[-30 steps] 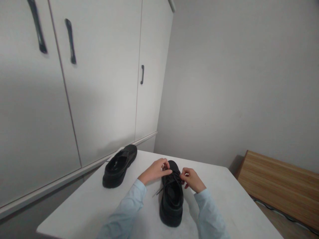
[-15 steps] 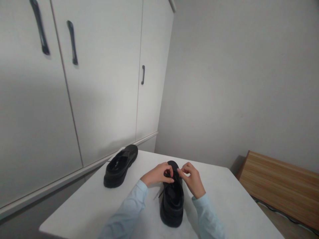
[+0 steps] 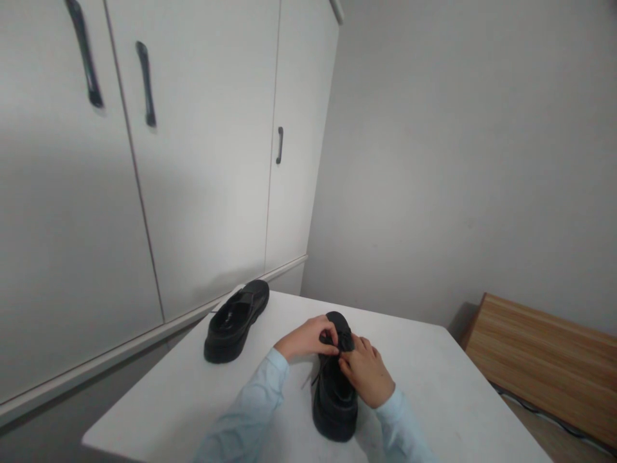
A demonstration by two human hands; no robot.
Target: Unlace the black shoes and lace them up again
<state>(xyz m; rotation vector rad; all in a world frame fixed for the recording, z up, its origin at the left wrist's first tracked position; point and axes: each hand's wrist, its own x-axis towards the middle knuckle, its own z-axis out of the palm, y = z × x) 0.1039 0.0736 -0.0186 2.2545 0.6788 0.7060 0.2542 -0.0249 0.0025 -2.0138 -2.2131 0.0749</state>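
Note:
A black lace-up shoe (image 3: 335,417) stands on the white table (image 3: 434,399), its toe pointing away from me. My left hand (image 3: 308,337) is on the left of its lacing, thumb and forefinger pinched on the black shoelace. From the right side, my right hand (image 3: 369,374) reaches over the opening, with thumb and forefinger closed at the lacing and the other fingers bent along the shoe's side. A loose end of the shoelace (image 3: 316,376) hangs on the shoe's left. The exact grip of the right fingertips is partly hidden.
A second black shoe (image 3: 226,347) stands at the table's left edge. White cabinet doors (image 3: 212,161) with dark handles rise behind it. On the right, beyond the table, are a wood-grain board (image 3: 544,366) and a cable (image 3: 540,411) low down.
My right hand has moved inward and down, from beside the toe onto the lacing, its back now turned up. The left hand keeps its pinch. My view has shifted slightly.

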